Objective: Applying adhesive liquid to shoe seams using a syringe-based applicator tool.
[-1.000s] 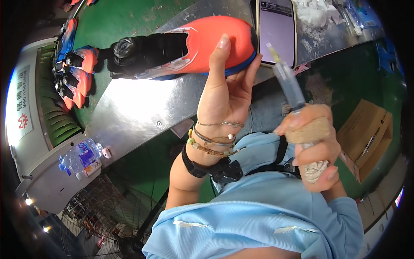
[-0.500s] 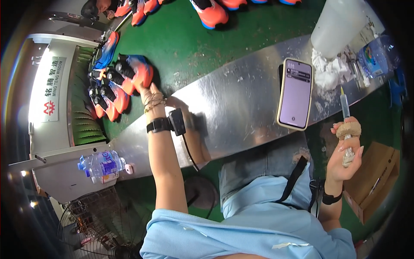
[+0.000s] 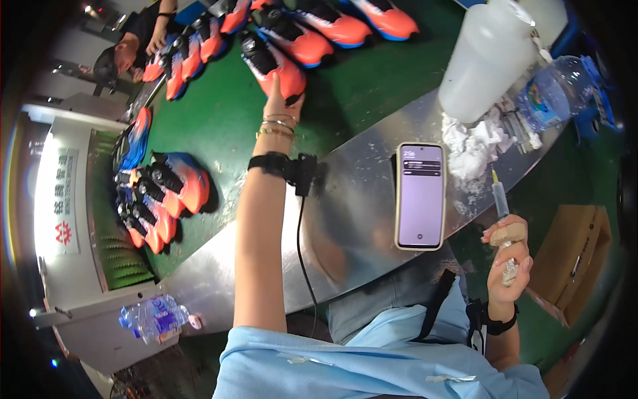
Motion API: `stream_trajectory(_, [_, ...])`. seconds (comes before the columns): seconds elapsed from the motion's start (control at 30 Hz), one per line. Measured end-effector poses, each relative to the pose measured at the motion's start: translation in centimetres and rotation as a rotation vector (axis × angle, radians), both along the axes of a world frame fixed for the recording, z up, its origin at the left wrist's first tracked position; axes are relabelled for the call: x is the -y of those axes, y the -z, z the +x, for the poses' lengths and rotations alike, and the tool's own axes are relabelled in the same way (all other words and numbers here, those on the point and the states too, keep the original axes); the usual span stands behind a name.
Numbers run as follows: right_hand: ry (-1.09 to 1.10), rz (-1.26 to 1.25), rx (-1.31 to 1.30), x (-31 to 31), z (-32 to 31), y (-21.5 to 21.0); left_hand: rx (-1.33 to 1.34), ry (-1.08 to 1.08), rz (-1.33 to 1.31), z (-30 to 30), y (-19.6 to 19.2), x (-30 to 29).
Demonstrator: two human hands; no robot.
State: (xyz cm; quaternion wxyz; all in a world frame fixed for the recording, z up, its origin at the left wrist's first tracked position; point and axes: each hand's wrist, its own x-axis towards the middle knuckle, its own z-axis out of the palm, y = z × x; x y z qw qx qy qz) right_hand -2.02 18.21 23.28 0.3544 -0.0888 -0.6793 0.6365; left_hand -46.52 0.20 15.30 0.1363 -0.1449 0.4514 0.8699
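My left hand is stretched far across the table, closed at the toe of an orange sports shoe with a black upper part. The thumb lies on top of the toe; the other fingers are partly hidden beneath it. On the right, my right hand grips a syringe with a thin yellowish tip that points up and away. Beige wrapping covers the part of the syringe by my fingers. Several more orange shoes stand behind the one at my left hand.
A phone lies on the metal table edge. Near it are crumpled white tissue, a white plastic bottle and a clear bottle. More shoes and a plastic bottle are at left. A co-worker leans in at far left.
My left hand has moved from the shoes at the left to a shoe at the far middle. The view has shifted; my right hand still holds the syringe.
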Motion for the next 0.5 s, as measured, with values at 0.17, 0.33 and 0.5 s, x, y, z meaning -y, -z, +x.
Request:
stream_trajectory(0.17, [-0.023,-0.107,-0.026,-0.6,0.5,-0.5,0.057,-0.09,-0.317,1.9,-1.3,1.1])
stream_trajectory(0.33, [-0.094,-0.418,-0.125,-2.2,0.4,1.5,-0.131,0.39,-0.082,12.8,-5.2,9.4])
stream_trajectory(0.5, [-0.204,-0.735,-0.167,-3.2,0.6,2.5,0.146,0.092,-0.203,33.9,-10.2,17.9])
